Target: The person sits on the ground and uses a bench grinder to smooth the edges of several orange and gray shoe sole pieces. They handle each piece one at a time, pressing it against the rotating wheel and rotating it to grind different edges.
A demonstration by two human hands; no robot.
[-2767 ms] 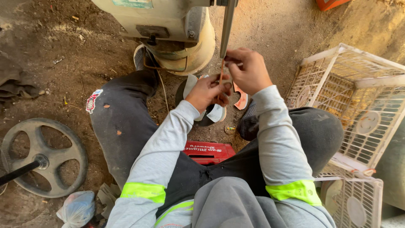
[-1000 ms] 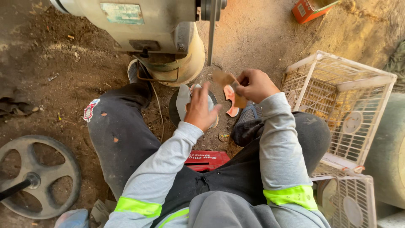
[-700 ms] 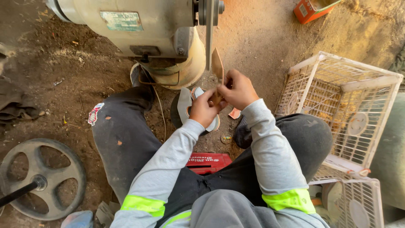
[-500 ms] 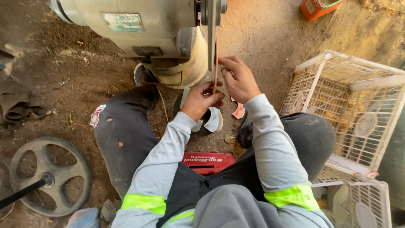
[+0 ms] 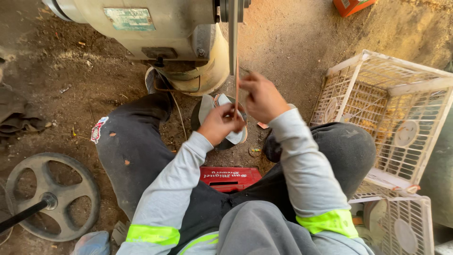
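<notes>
Here each hand, left hand [image 5: 219, 123] and right hand [image 5: 261, 96], pinches the thin rod [image 5: 236, 85] (white crate [image 5: 377, 101] beside).

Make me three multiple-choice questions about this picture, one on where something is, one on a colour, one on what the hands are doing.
1. Where does the spoked metal wheel lie?
A. Lower left, on the dirt
B. Inside the white crate
C. On the person's lap

2. What colour is the crate under the person?
A. Blue
B. Red
C. White

3. How is the thin copper-coloured rod held?
A. Lying loose on the ground
B. In the left hand alone
C. Upright, between both hands

Answers: 1 A, it rests on bare dirt by the left knee. 2 B, red shows between the legs. 3 C, the left hand grips it low and the right hand higher up.
</notes>
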